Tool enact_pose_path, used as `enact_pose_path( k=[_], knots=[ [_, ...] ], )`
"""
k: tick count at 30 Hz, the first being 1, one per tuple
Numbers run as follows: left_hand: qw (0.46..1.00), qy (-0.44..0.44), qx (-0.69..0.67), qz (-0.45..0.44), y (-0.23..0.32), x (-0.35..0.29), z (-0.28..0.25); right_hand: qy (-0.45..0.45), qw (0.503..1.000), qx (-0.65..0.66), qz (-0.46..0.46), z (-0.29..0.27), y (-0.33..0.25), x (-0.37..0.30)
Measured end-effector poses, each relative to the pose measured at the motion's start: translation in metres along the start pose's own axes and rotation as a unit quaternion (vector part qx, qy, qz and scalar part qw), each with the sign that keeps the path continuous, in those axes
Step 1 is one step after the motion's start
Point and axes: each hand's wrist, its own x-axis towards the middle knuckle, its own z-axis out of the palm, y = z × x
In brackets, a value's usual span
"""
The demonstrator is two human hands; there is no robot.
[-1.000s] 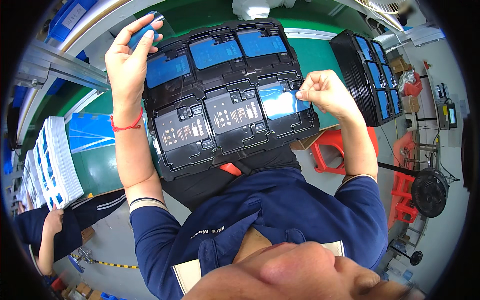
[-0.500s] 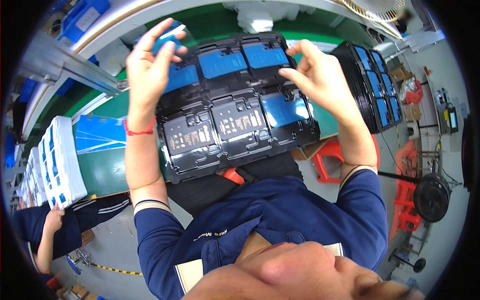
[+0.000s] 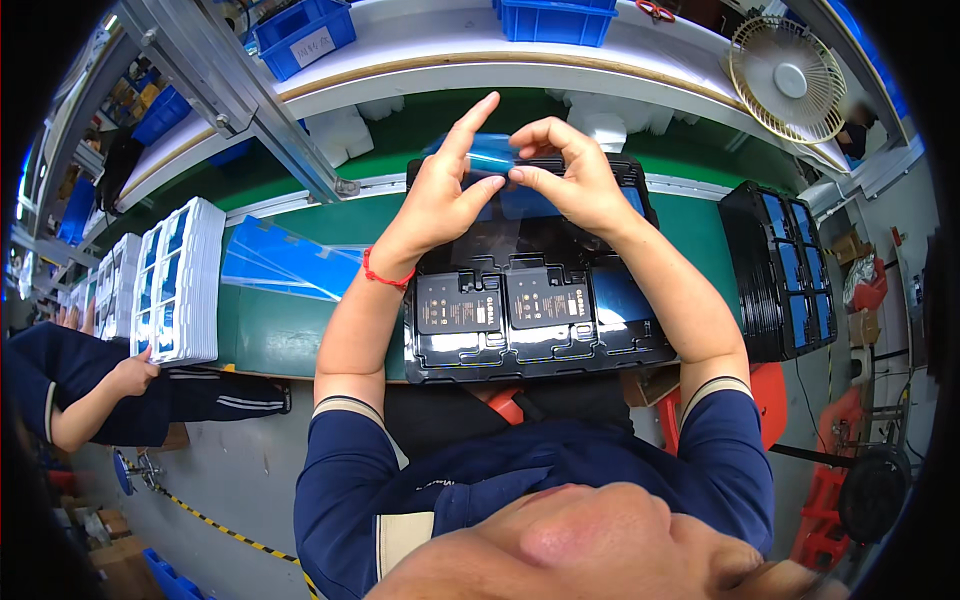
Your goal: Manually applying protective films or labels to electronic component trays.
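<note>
A piece of blue clear film [image 3: 490, 152] is held up above the far side of a black plastic tray [image 3: 540, 370]. My left hand [image 3: 445, 195] grips its left part between thumb and fingers, index finger pointing up. At the film's right edge my right hand [image 3: 575, 180] has thumb and fingertips closed together. Two black flat battery packs [image 3: 458, 303] with printed faces lie in the tray's near row. To their right is a compartment with a blue-covered piece [image 3: 622, 292]. My hands and arms hide much of the far row.
Loose blue film sheets [image 3: 285, 262] lie on the green table left of the tray. Stacked white trays [image 3: 195, 290] stand farther left, with another person's hand [image 3: 130, 375] on them. Stacked black trays [image 3: 765, 270] stand at right. A fan [image 3: 790, 80] and blue bins [image 3: 305, 40] are beyond.
My right hand has moved from the tray's right side to the film beside my left hand, and its fingers have closed. The head view has shifted, showing more of the shelf.
</note>
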Motion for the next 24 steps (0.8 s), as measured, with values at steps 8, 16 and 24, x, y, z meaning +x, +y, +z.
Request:
enact_pose_path(
  k=[8,16,24],
  knots=[
    [0.994,-0.036,0.095,0.039,-0.001,0.002,0.003,0.027,0.978,0.181,0.099,0.000,-0.003,-0.003],
    [0.984,0.002,-0.173,-0.039,-0.002,0.003,-0.002,0.055,0.991,0.114,0.036,-0.001,0.002,-0.009],
    [0.992,0.078,0.079,-0.061,-0.020,0.003,-0.009,0.105,0.984,0.145,0.023,-0.006,0.000,-0.009]
  ],
)
